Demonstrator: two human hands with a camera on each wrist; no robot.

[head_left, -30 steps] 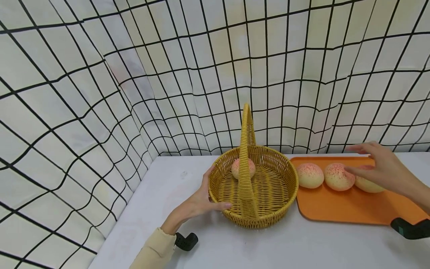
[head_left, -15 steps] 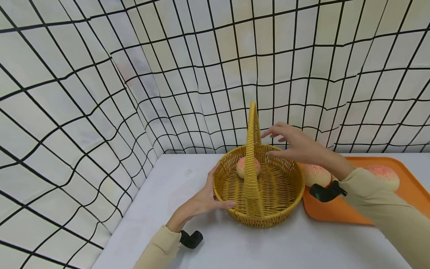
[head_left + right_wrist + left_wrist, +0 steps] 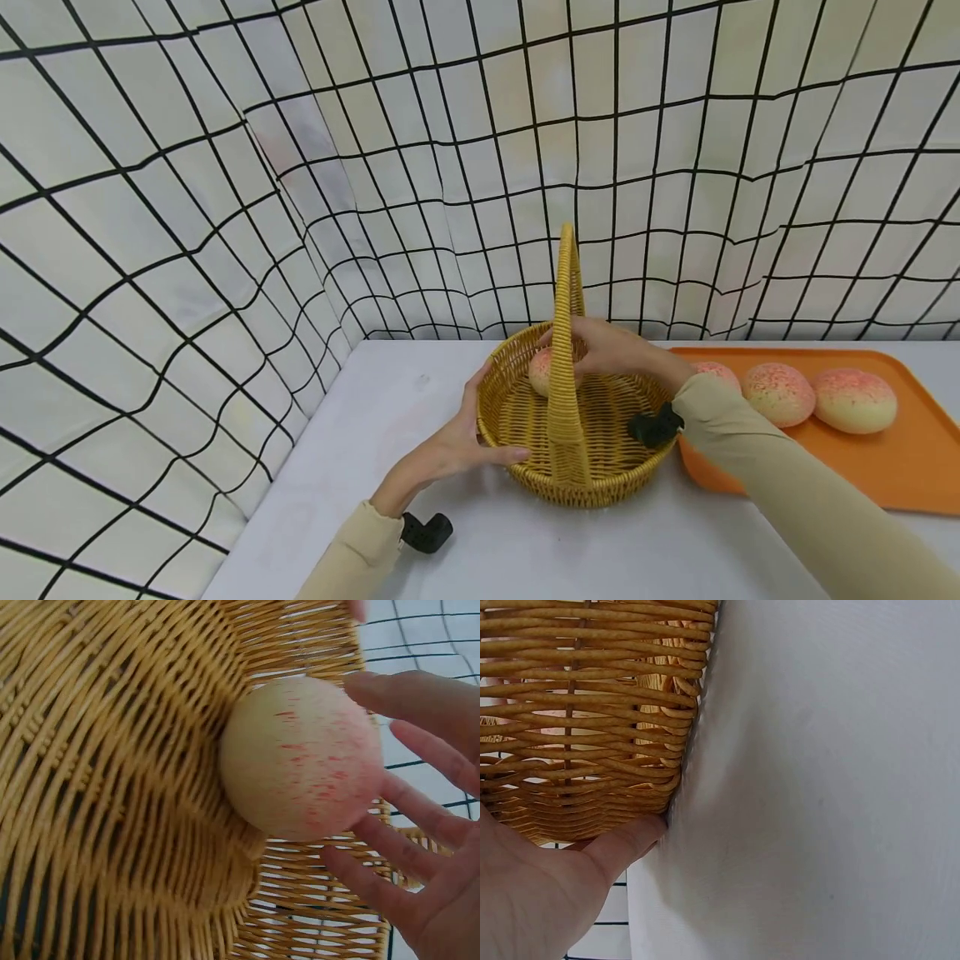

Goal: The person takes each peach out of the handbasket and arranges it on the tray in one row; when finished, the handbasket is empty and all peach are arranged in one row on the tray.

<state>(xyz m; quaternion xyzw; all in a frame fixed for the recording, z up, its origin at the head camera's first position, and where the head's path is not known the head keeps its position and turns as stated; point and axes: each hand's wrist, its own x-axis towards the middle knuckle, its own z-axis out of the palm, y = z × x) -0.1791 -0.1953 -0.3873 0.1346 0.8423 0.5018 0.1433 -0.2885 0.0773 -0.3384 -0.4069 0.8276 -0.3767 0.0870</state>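
A yellow wicker basket (image 3: 600,493) with a tall arched handle stands on the white table. Inside it, toward the back left, lies a peach (image 3: 540,372), pale yellow with pink-red speckles and partly behind the handle. My left hand (image 3: 457,442) lies against the basket's outer left wall, fingers and thumb spread wide along it. Down in the basket, my right hand (image 3: 611,346) reaches to the peach, its fingertips partly hidden by the handle. In the right wrist view its spread fingers (image 3: 375,881) surround one side of the peach, fingertips right at its surface.
Right of the basket, an orange tray (image 3: 922,467) holds three more peaches (image 3: 855,400) in a row, the leftmost partly covered by the right sleeve (image 3: 795,475). White cloth walls with a black grid net (image 3: 510,167) rise behind and left of the table.
My right hand has swung left from above the tray and gone down into the basket to the peach. My left hand stays at the basket's side. The head view has shifted slightly.
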